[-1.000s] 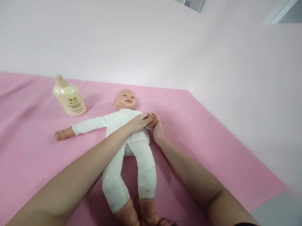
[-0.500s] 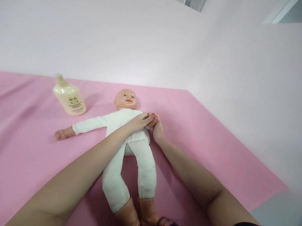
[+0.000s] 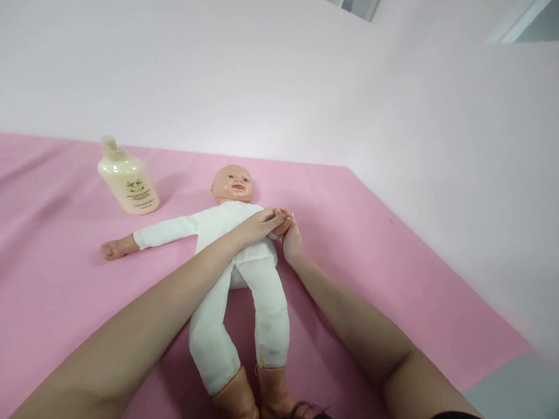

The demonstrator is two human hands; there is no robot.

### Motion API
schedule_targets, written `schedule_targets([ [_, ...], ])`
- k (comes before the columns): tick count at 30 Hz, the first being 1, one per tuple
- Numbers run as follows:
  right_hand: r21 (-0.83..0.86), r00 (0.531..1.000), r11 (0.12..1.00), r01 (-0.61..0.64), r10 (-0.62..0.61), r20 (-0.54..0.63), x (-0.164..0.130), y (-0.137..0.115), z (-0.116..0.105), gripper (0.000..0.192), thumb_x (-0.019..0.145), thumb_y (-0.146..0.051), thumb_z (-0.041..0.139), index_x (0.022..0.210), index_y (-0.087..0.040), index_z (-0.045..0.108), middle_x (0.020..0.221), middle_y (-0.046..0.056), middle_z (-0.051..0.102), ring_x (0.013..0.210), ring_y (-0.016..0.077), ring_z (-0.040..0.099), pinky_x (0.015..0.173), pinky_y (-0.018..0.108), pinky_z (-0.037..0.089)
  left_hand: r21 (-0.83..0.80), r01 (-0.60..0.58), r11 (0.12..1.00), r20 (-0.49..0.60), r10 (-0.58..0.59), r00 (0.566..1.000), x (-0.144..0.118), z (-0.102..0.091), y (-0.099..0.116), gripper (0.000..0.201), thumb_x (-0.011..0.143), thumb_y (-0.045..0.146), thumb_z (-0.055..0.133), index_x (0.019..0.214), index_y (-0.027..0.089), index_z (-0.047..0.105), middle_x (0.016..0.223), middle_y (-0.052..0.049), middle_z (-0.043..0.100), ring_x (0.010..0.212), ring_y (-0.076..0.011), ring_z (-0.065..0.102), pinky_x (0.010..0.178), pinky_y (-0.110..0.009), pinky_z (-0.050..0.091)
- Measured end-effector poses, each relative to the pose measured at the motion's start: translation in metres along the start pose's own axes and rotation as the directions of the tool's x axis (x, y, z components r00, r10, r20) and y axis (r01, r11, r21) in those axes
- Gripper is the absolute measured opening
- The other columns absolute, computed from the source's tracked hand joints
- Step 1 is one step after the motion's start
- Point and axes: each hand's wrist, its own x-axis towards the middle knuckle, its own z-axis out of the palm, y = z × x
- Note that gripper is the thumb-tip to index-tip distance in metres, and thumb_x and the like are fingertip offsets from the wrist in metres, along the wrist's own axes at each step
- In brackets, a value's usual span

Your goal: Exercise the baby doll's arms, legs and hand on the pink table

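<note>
On the pink surface [image 3: 54,256] a cream lotion bottle [image 3: 129,179] stands upright beside the baby doll [image 3: 235,248] lying face-up, across whose chest the left hand [image 3: 257,226] reaches to clasp the doll's small hand [image 3: 284,221], while the right hand [image 3: 293,243] cups it from below, apparently steadying it.

Bright, even overhead light; soft shadows, wide-angle stretching at edges.
</note>
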Motion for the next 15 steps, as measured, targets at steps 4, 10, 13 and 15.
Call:
schedule_targets([
  [4,-0.018,1.000,1.000,0.003,-0.003,0.002,0.0002,0.0005,-0.0009,0.041,0.093,-0.045,0.036,0.095,-0.023,0.071,0.104,0.002,0.074,0.111,0.0160,0.063,0.109,0.035,0.042,0.010,0.002,1.000,0.003,-0.003,1.000,0.0004,-0.0003,-0.0006,0.059,0.081,0.071,0.045,0.090,0.016,0.062,0.096,-0.007,0.067,0.096,-0.0231,0.059,0.092,-0.037,0.045],
  [10,-0.004,1.000,1.000,0.007,-0.007,0.022,-0.0011,-0.0002,-0.0008,0.041,0.092,-0.046,0.036,0.098,-0.023,0.071,0.106,0.001,0.074,0.112,0.0159,0.063,0.109,0.035,0.042,0.011,-0.004,1.000,0.000,0.004,1.000,0.0007,-0.0006,-0.0020,0.058,0.082,0.071,0.045,0.090,0.016,0.061,0.096,-0.007,0.066,0.095,-0.0226,0.058,0.090,-0.035,0.045],
  [13,-0.011,1.000,1.000,0.017,-0.017,0.011,-0.0014,-0.0001,-0.0008,0.041,0.092,-0.046,0.037,0.097,-0.023,0.071,0.106,0.001,0.074,0.111,0.0158,0.063,0.108,0.034,0.042,0.010,-0.002,1.000,0.004,0.002,1.000,0.0004,-0.0002,-0.0011,0.058,0.082,0.070,0.045,0.090,0.015,0.061,0.096,-0.008,0.066,0.095,-0.0227,0.059,0.091,-0.036,0.045],
  [15,-0.013,1.000,1.000,0.009,-0.009,0.013,-0.0015,-0.0003,-0.0008,0.043,0.092,-0.047,0.036,0.096,-0.023,0.071,0.105,0.001,0.074,0.111,0.0160,0.063,0.108,0.034,0.042,0.014,-0.001,1.000,0.000,0.001,1.000,0.0004,0.0000,-0.0007,0.058,0.082,0.071,0.045,0.090,0.015,0.061,0.096,-0.008,0.067,0.094,-0.0226,0.059,0.091,-0.036,0.045],
])
